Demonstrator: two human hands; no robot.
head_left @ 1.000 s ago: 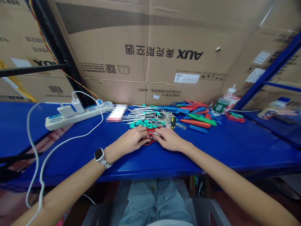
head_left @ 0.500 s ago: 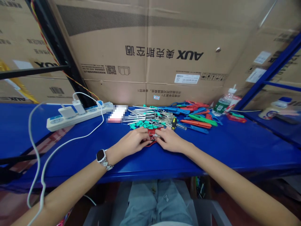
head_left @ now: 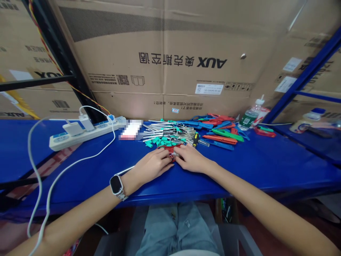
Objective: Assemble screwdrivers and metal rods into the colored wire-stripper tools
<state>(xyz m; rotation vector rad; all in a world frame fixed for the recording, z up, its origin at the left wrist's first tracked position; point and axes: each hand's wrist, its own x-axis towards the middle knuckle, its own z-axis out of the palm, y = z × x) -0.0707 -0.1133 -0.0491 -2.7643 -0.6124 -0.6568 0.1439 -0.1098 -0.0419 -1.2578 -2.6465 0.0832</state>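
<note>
My left hand (head_left: 156, 163) and my right hand (head_left: 190, 158) meet over a small red plastic part (head_left: 170, 148) near the middle of the blue table. Both hands have bent fingers closed on the red part, which they largely cover. Thin wires and a small clear or metallic piece show between the fingertips, too small to make out well. Just behind the hands lies a pile of metal rods (head_left: 160, 133) with green caps (head_left: 149, 145). Beside the pile is a yellow and black screwdriver handle (head_left: 196, 139). A thin metal rod (head_left: 126, 170) shows beside my left wrist.
On the blue table (head_left: 255, 163), a white power strip (head_left: 87, 133) with cables stands at left. Red, blue and green plastic pieces (head_left: 226, 134) lie at right, near a green-labelled bottle (head_left: 249, 117). Large cardboard (head_left: 181, 28) rises behind. Another bottle (head_left: 309, 121) is farther right.
My left hand has turned slightly, covering more of the red part. The thin rod by my left wrist now shows. The whole view has shifted slightly.
</note>
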